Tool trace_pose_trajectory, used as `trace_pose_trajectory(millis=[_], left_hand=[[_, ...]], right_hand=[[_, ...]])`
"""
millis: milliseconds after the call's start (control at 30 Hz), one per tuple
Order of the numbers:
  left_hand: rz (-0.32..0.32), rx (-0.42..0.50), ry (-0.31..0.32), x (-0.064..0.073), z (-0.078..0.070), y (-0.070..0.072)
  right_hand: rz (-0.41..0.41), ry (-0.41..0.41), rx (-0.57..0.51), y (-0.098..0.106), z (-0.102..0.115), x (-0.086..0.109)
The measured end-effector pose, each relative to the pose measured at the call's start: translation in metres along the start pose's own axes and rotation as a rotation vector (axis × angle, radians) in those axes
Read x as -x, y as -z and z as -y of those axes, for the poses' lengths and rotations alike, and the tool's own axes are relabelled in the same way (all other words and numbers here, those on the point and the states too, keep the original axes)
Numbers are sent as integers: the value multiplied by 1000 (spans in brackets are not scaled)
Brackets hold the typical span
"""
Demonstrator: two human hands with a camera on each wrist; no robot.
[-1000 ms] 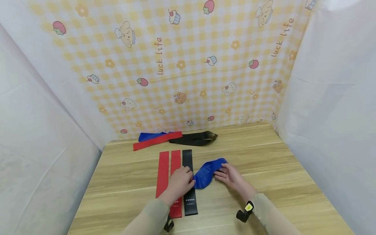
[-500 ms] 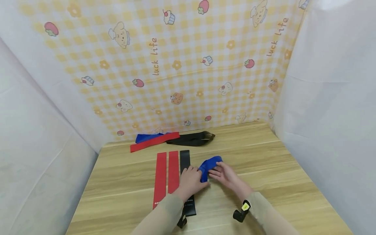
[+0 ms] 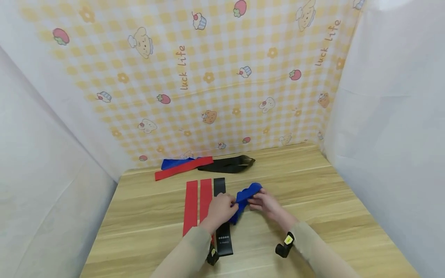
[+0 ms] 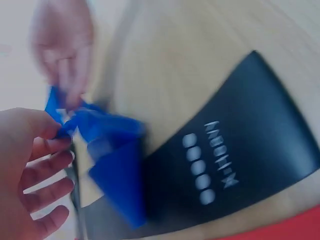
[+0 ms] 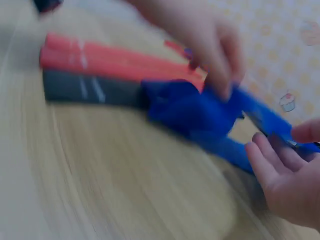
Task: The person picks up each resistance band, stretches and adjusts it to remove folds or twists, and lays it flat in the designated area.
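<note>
Head view, from near to far: a left sleeve (image 3: 187, 251) and a right sleeve (image 3: 321, 251), both beige, are crossing the lower edge, with a left wrist camera (image 3: 213, 258) and a right wrist camera (image 3: 284, 247) sitting at the cuffs. Beyond, a black band (image 3: 223, 233) is lying flat on the wood-grain table (image 3: 295, 170), its near end displaying a row of white dots and blurred lettering. On its left, an inner red band (image 3: 206, 193) and an outer red band (image 3: 191, 204) are lying roughly parallel to it, the left sleeve covering part of each. A blue band (image 3: 247, 194) is spanning the space between the two hands in a twisted form, just right of the black band and partly overlapping it in the left wrist view; whether the two are touching cannot be told. The left hand (image 3: 220, 209) is pinching it between thumb and forefinger, the other three fingers standing apart. The right hand (image 3: 270, 206) is gripping its far end, thumb above and fingers beneath. Farther back, a red strip (image 3: 184, 168) is lying across a blue strip (image 3: 171, 163), its right end meeting a black loop (image 3: 226, 165). Behind, a yellow-checked cloth (image 3: 222, 92) is hanging.
</note>
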State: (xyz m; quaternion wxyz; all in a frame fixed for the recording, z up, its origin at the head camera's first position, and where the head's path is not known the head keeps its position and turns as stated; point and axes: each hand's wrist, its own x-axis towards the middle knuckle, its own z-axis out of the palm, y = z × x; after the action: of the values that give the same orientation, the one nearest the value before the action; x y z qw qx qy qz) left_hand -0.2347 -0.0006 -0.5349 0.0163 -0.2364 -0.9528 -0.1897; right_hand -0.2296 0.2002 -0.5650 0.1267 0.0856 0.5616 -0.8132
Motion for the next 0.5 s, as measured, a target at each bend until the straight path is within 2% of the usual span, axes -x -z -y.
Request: trace_pose_trajectory(millis=[100, 200, 267, 367, 500], left_hand=[[1, 156, 31, 0, 2, 14], [38, 377, 101, 0, 6, 25], [66, 530, 155, 0, 9, 30], [103, 707, 246, 1, 16, 36], [128, 849, 366, 2, 25, 42]], right_hand=[[-27, 53, 261, 0, -5, -9], [-69, 113, 557, -4, -8, -18], [-93, 139, 711, -9, -9, -24], [-95, 197, 894, -15, -7, -29], [-64, 288, 1042, -17, -7, -36]])
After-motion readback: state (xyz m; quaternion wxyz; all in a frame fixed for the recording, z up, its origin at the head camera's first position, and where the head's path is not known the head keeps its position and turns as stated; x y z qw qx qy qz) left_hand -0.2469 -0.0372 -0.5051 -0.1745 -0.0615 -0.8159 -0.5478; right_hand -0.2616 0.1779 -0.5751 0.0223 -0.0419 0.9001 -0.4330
